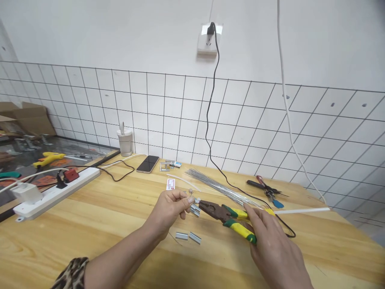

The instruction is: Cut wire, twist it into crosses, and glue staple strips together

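Note:
My left hand (168, 210) is closed in a pinch on a small clear piece (196, 200) held just above the wooden table (99, 216). My right hand (272, 245) grips the yellow and green handles of a pair of pliers (230, 216), whose dark jaws point left and meet the small piece at my left fingertips. Under the jaws lies a small block of staples (195, 210). Two more staple blocks (188, 237) lie nearer to me on the table. A bundle of thin metal wires (219, 186) lies just behind the pliers.
A black phone (147, 163), a small card (170, 184) and a white cup (125, 141) sit at the back. A white power strip (54, 192) lies at the left. Small cutters (266, 189) and a white rod (303, 210) lie at the right. A black cable (210, 120) hangs from a wall socket.

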Demonstrator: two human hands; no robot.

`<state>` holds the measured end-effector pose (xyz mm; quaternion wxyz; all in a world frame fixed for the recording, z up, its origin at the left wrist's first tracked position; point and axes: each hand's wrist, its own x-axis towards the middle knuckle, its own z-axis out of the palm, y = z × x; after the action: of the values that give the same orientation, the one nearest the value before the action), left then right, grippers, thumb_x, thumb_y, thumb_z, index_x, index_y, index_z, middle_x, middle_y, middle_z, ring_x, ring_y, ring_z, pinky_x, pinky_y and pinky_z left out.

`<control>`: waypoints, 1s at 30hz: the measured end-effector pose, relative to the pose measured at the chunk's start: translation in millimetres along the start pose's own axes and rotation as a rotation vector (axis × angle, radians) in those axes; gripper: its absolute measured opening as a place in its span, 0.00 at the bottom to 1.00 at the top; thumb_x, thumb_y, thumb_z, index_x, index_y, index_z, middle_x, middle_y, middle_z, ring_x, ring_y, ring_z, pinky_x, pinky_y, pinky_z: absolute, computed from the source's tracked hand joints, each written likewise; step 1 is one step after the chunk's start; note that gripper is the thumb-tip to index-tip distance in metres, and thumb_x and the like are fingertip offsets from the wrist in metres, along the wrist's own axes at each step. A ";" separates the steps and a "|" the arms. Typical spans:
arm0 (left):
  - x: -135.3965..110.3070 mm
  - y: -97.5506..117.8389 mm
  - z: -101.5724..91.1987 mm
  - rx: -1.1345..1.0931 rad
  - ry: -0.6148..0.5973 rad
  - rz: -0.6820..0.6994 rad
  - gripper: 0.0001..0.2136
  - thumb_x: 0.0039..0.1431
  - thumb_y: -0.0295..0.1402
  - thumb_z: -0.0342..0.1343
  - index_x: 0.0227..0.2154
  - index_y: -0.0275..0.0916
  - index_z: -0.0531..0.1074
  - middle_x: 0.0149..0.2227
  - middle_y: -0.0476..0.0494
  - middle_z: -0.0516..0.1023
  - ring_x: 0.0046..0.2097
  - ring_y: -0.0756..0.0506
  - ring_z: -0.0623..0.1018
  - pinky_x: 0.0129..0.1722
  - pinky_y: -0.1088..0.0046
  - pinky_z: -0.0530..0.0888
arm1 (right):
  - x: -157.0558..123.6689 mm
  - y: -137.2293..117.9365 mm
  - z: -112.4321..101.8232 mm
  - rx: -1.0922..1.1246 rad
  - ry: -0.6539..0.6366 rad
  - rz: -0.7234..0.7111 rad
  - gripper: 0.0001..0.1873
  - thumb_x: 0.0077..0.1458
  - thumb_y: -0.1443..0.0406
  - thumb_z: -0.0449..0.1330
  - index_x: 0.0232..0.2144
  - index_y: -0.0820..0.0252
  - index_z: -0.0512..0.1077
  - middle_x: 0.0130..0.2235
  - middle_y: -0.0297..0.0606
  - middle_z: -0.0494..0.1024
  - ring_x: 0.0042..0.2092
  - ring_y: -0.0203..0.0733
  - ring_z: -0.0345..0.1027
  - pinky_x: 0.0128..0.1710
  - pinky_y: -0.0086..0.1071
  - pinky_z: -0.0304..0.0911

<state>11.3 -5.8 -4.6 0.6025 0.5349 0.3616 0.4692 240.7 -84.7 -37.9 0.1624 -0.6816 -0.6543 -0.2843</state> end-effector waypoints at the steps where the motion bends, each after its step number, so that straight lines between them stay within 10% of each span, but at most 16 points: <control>1: -0.5 -0.6 1.0 -0.003 0.000 -0.005 0.13 0.43 0.37 0.63 0.17 0.34 0.69 0.15 0.53 0.68 0.18 0.56 0.62 0.21 0.79 0.59 | 0.1 0.4 0.3 -0.006 0.008 -0.003 0.31 0.45 0.80 0.46 0.52 0.57 0.57 0.47 0.42 0.71 0.48 0.47 0.65 0.26 0.28 0.66; 10: -0.3 2.5 -0.5 -0.042 -0.041 0.007 0.13 0.43 0.38 0.64 0.17 0.34 0.69 0.15 0.53 0.67 0.18 0.56 0.61 0.21 0.78 0.58 | -2.4 0.2 4.3 0.048 -0.035 -0.022 0.25 0.48 0.77 0.44 0.47 0.55 0.65 0.43 0.39 0.75 0.42 0.44 0.71 0.24 0.27 0.63; 22: 4.2 18.4 -19.5 0.045 -0.304 0.024 0.13 0.41 0.39 0.65 0.15 0.35 0.71 0.14 0.52 0.67 0.18 0.54 0.63 0.21 0.76 0.59 | 14.3 -3.0 -23.7 0.803 -0.873 0.040 0.12 0.52 0.59 0.52 0.25 0.58 0.71 0.27 0.35 0.75 0.31 0.43 0.67 0.31 0.30 0.61; 30: 14.1 13.3 -29.8 -0.040 -0.370 -0.076 0.23 0.54 0.49 0.53 0.40 0.32 0.76 0.32 0.35 0.79 0.21 0.54 0.61 0.19 0.77 0.53 | 4.1 -4.1 -6.4 0.877 -0.755 0.213 0.15 0.49 0.55 0.53 0.30 0.58 0.73 0.26 0.34 0.72 0.32 0.44 0.66 0.32 0.31 0.60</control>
<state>-14.8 16.6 4.5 0.6864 0.5860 0.2552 0.3469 235.4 -84.9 -31.1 0.2126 -0.6668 -0.6514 0.2930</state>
